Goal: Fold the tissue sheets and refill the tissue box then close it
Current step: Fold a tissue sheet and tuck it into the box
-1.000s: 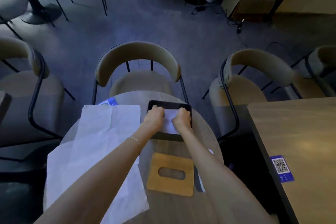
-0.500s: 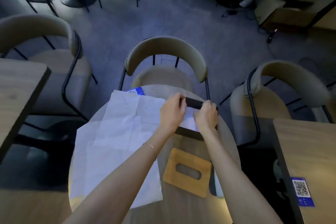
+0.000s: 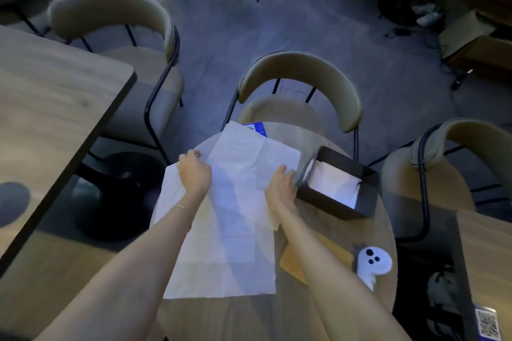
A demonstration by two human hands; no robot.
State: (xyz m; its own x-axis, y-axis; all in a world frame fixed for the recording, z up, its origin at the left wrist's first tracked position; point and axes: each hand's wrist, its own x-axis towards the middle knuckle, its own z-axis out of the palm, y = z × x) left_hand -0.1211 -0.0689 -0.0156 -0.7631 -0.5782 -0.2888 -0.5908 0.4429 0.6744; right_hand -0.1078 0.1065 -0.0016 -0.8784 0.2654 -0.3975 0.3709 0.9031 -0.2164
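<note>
Several large white tissue sheets (image 3: 221, 243) lie spread on the round wooden table (image 3: 277, 318). The top sheet (image 3: 249, 163) lies askew across them. My left hand (image 3: 194, 176) pinches the sheets at their upper left edge. My right hand (image 3: 279, 188) grips the top sheet near its right edge, close beside the black tissue box (image 3: 363, 202). The box stands open at the right of the table with a folded white tissue (image 3: 332, 187) inside. The wooden slotted lid (image 3: 318, 252) lies on the table, partly hidden under my right forearm.
A white ghost-shaped object (image 3: 372, 260) lies by the lid near the table's right edge. A blue card (image 3: 256, 129) pokes out under the sheets. Padded chairs (image 3: 299, 77) ring the table. Rectangular tables stand left (image 3: 50, 108) and right (image 3: 487, 257).
Both hands have left the tissue box and moved left onto the spread sheets. The folded tissue stays in the box. My head has turned left, so the box sits further right in view.
</note>
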